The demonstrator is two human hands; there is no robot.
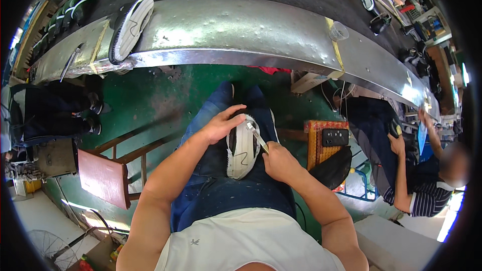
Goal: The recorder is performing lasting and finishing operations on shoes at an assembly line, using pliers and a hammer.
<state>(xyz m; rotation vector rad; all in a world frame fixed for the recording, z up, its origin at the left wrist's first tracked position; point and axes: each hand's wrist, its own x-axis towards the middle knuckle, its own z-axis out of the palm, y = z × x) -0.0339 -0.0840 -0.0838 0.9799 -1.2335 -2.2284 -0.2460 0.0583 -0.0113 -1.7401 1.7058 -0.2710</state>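
Note:
A shoe (242,155) lies sole up across my thighs, its pale bottom marked with a wavy dark line. My left hand (223,124) grips its far end from the left side, thumb and fingers around the edge. In my right hand (282,161), a small metal hammer-like tool (257,135) is held by its handle. The bright head of that tool rests against or just above the far part of the sole; which, I cannot tell.
Ahead runs a metal-edged bench (241,25) with another upturned shoe (133,30) on its edge. A slim tool (71,62) lies left of that shoe. A wooden stool (104,178) stands left. A dark phone (335,137) lies on a seat at right, near a co-worker (427,170) holding a shoe.

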